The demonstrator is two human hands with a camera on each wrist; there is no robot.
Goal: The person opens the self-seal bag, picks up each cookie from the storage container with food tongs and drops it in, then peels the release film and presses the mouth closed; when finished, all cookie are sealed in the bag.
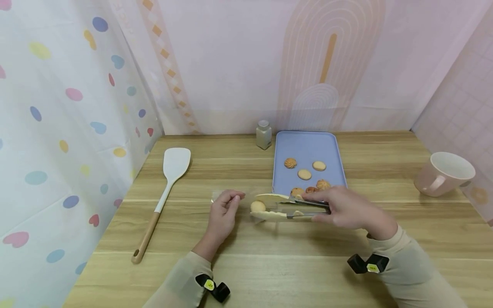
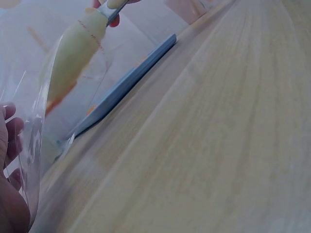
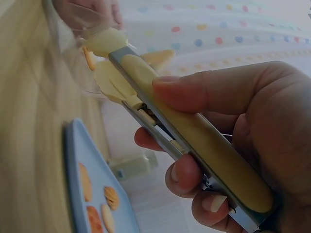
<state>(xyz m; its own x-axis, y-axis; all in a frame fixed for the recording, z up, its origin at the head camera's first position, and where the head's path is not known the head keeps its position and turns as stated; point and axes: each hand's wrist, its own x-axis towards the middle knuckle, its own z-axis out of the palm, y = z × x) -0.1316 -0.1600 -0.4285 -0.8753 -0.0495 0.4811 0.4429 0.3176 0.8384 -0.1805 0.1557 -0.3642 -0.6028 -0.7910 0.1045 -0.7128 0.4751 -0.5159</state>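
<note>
My right hand [image 1: 348, 209] grips a pair of tongs [image 1: 274, 215] with metal arms and pale yellow heads, thumb on one arm and fingers round the other. Between the tips of the heads is a round pale cookie [image 1: 258, 206]. Opposite it, my left hand [image 1: 222, 216] holds a clear plastic bag [image 2: 35, 145] by its edge, fingers bent at the film. The tong heads and cookie overlap the bag in the head view. Just beyond the tongs, a blue tray [image 1: 306, 145] carries several cookies [image 3: 108, 216], some plain ovals, some swirled; the right hand and tongs cover its near edge.
A white spatula [image 1: 176, 164] with a wooden handle lies on the table to the left. A small glass jar [image 1: 263, 136] stands at the back beside the tray. On the right is a pink mug [image 1: 439, 175]. Patterned cloths hang behind and at the sides.
</note>
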